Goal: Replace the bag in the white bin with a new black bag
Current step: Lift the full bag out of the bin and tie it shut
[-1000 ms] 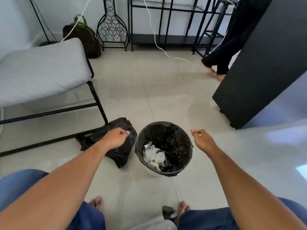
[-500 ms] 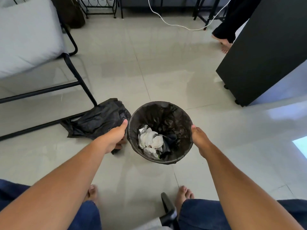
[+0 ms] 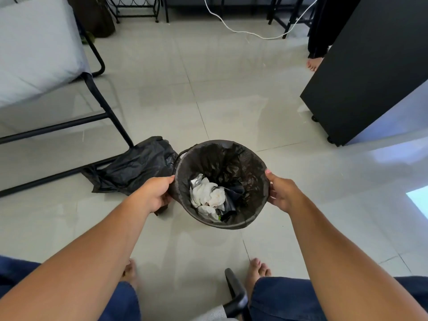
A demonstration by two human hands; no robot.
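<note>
Gripping the round bin's (image 3: 231,224) black-lined rim on the floor, left hand (image 3: 154,193) and right hand (image 3: 281,193) curled around opposite sides, we should peel the used liner (image 3: 222,163) upward evenly, keeping the crumpled white paper (image 3: 207,195) inside.

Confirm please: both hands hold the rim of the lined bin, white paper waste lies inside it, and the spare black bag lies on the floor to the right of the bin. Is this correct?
Not quite. In the head view the spare black bag lies on the floor left of the bin, by the left hand. The right hand and the paper waste are as you say.
</note>
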